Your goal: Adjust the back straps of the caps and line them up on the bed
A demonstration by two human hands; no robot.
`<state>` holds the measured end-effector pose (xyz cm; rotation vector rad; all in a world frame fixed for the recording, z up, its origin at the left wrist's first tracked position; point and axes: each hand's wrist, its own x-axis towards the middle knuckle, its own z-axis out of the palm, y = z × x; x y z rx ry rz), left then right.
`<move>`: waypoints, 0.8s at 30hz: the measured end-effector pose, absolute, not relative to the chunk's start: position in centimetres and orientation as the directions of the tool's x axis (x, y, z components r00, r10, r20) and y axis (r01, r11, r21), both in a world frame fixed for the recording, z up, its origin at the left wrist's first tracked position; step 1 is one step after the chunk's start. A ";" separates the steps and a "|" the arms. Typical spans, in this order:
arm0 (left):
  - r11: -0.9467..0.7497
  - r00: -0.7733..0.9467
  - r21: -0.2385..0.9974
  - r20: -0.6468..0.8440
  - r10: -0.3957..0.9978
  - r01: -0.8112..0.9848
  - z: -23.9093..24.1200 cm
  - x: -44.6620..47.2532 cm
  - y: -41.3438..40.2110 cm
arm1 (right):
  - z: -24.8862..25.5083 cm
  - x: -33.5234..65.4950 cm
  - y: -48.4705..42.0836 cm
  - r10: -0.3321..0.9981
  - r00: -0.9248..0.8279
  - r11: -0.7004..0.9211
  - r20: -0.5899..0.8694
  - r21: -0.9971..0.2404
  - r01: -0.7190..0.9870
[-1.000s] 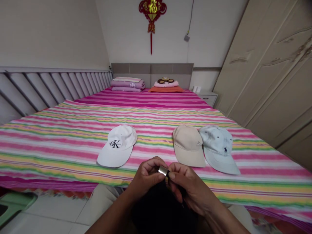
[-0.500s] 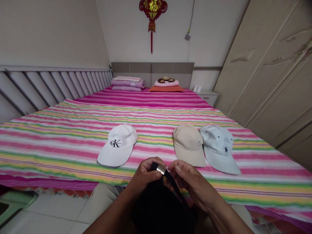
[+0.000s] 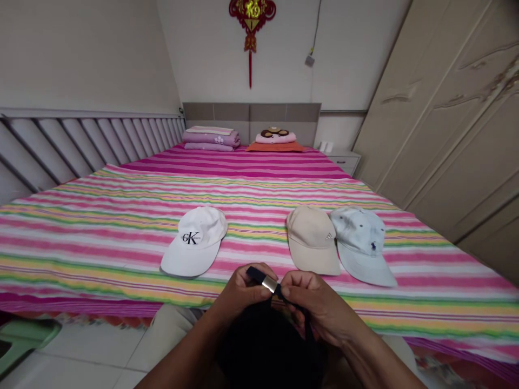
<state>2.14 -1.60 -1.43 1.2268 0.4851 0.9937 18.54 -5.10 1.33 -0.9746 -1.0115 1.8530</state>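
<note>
A black cap is held low in front of me, with its dark back strap and metal buckle uppermost. My left hand is closed around the strap and buckle from the left, its thumb on the buckle's lower edge. On the other side my right hand pinches the strap just right of the buckle. Beyond my hands a white cap lies on the bed at left. At right a beige cap touches a pale blue cap.
The bed has a striped sheet. Folded bedding and a stacked pillow lie by the headboard. A railing runs along the left, a wardrobe along the right. A green stool stands at lower left.
My right fingers have closed onto the strap beside the buckle. More of the strap end now sticks out at the buckle's left side. The caps on the bed have stayed put.
</note>
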 end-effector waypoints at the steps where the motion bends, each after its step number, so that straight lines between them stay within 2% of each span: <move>1: 0.007 0.519 0.935 0.190 0.833 -0.354 -1.3 2.1 -1.7 | 1.4 18.5 -5.1 0.884 -0.395 -0.371 -0.251 -0.889 -0.267; 7: -0.056 0.497 0.937 0.232 0.836 -0.344 -1.1 1.7 -1.6 | 1.6 18.5 -5.0 0.885 -0.414 -0.354 -0.211 -0.883 -0.309; 12: -0.033 0.510 0.927 0.235 0.827 -0.374 -1.4 2.0 -1.7 | 1.7 18.2 -4.9 0.863 -0.454 -0.386 -0.220 -0.868 -0.313; 24: -0.107 0.476 0.945 0.251 0.843 -0.309 -1.5 1.6 -1.9 | 1.6 17.5 -4.9 0.878 -0.414 -0.381 -0.239 -0.873 -0.305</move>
